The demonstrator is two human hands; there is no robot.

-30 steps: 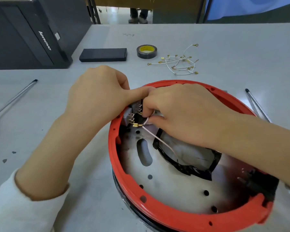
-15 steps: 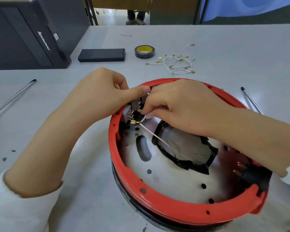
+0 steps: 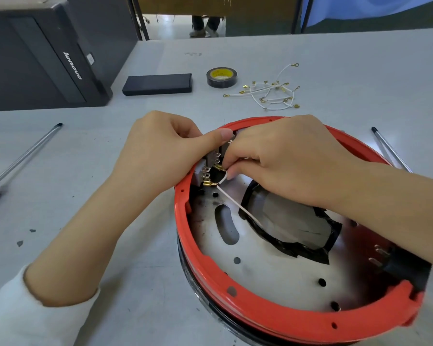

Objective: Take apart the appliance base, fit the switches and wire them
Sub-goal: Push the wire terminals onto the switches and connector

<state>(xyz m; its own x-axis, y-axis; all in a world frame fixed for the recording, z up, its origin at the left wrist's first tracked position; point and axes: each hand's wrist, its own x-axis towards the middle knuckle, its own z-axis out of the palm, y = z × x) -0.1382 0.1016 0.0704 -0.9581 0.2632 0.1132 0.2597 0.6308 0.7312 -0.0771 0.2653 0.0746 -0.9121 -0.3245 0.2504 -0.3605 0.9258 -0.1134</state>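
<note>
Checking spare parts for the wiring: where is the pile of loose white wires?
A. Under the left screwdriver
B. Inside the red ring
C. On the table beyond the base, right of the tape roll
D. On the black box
C: the loose wires lie on the table, right of the tape roll.

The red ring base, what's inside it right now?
Inside the red ring base: a metal plate with holes, a black-taped patch, switches and a white wire. The right hand covers the far side, and the left hand steadies the rim.
</note>
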